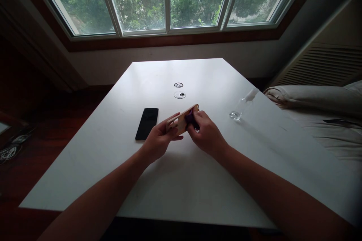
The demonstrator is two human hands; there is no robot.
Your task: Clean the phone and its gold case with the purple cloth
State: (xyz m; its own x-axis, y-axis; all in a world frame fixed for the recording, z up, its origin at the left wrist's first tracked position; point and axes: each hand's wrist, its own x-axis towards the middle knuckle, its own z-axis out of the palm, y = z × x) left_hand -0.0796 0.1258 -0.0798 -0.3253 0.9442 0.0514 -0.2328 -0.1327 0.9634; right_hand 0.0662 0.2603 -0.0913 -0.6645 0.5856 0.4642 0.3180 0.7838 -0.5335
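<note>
Left hand: fingers closed on the lower-left end of a phone case, thumb on the near face, other fingers behind; right hand: thumb and fingers pinched on a dark purple cloth, pressed against the case's right part; case held above the table, between the two hands, tilted, its right end higher.

Case: thin, pale tan, rounded corners, openings near the left hand; cloth: small, bunched, soft-looking; phone: flat black slab with glossy dark screen, lying just beside the left hand, to its left; clear bottle: transparent, on its side, well apart from the right hand, base toward the person; two round discs or fittings, the farther one and the nearer one, beyond the case; exact kind unclear.

Table: white, smooth, faintly reflective; beyond it a window with wood-coloured surround, green trees outside; floor reddish-brown; coiled cables at far left; pale fabric at right, below a slatted panel.
</note>
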